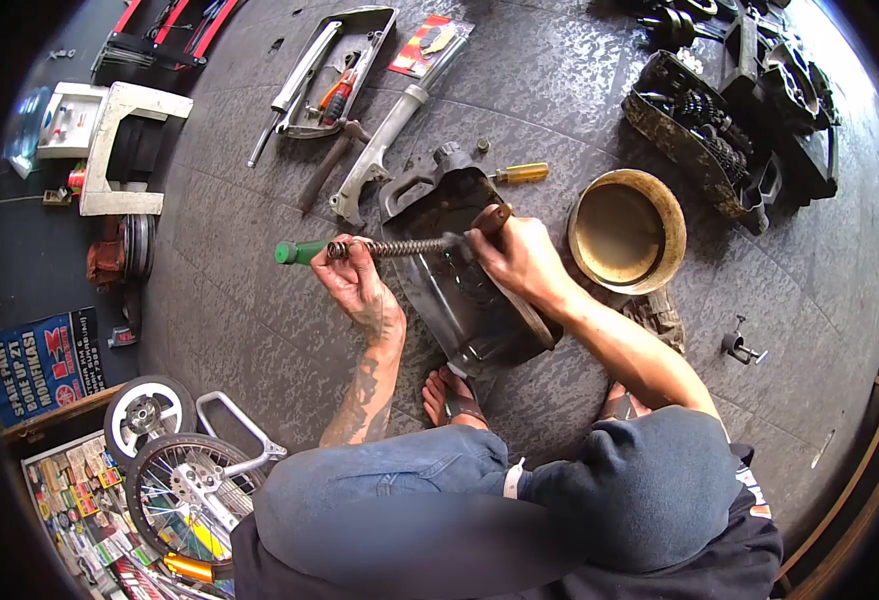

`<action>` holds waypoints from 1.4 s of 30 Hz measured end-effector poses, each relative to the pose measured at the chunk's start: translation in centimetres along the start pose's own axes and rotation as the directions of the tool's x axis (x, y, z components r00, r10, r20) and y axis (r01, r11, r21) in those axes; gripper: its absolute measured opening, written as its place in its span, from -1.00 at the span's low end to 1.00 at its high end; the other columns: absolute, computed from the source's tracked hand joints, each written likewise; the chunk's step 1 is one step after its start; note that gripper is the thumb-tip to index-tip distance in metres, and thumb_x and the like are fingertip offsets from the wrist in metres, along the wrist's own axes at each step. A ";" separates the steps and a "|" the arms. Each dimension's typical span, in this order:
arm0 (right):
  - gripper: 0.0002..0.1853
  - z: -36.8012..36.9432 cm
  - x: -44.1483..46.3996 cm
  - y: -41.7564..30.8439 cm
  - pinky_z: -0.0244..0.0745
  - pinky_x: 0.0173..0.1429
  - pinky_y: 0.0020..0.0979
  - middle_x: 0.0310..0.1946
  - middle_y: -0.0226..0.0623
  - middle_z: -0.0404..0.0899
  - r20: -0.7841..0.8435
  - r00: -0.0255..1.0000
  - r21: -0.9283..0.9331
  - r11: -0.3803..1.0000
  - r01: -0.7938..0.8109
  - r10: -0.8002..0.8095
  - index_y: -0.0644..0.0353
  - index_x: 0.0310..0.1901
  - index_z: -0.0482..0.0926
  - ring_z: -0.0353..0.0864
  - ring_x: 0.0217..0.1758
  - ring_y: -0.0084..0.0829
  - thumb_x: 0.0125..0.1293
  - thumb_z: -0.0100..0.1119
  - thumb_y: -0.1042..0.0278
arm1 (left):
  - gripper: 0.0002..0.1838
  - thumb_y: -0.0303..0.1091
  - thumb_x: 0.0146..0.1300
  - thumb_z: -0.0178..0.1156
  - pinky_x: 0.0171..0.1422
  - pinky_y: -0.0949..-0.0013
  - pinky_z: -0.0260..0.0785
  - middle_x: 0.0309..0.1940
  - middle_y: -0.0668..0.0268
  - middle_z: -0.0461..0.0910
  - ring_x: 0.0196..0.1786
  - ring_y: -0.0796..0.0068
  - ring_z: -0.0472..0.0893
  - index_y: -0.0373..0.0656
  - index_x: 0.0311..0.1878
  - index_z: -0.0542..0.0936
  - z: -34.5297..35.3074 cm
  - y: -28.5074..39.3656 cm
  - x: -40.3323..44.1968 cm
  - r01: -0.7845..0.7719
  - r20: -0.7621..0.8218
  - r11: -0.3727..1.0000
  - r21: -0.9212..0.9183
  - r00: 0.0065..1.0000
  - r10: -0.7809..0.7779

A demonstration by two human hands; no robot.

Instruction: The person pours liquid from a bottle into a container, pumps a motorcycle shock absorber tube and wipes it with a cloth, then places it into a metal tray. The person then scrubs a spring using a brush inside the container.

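Note:
My left hand is closed around one end of a long coil spring, which stretches to the right over a cut-open dark plastic jerrycan. In my right hand is a brush with a brown handle. Its blurred head seems to touch the right end of the spring, though my fingers partly hide it. Dark liquid appears to lie in the jerrycan. Just behind my left fingers shows a green cylindrical object; I cannot tell whether it is held or lies on the floor.
Right of the jerrycan stands a round tub of murky liquid. A yellow-handled screwdriver, a hammer and a metal fork leg lie beyond it. Engine parts sit far right, wheels lower left.

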State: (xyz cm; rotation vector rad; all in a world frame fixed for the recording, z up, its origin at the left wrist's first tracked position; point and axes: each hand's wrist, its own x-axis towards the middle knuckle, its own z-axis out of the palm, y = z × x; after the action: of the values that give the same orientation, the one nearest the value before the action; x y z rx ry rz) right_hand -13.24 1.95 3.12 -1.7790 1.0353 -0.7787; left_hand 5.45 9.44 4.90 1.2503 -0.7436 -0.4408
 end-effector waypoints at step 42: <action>-0.77 0.0 0.8 -0.5 0.53 -0.25 -0.06 -0.46 0.13 0.58 -0.033 0.992 -0.083 0.990 0.115 -0.118 0.33 -0.24 0.50 0.60 -0.34 0.14 0.28 0.16 0.30 | -0.62 -0.35 0.41 0.12 0.12 0.39 0.42 -0.14 0.17 0.62 -0.05 0.45 0.59 -0.31 0.20 0.40 0.5 1.4 0.3 -0.017 0.197 0.990 0.142 0.980 -0.012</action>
State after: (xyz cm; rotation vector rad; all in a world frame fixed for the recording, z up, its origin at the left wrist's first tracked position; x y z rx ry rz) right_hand -12.69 1.39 3.65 -1.9141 1.0067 -0.8555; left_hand 5.16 9.28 6.37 1.3516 -0.9592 -0.5225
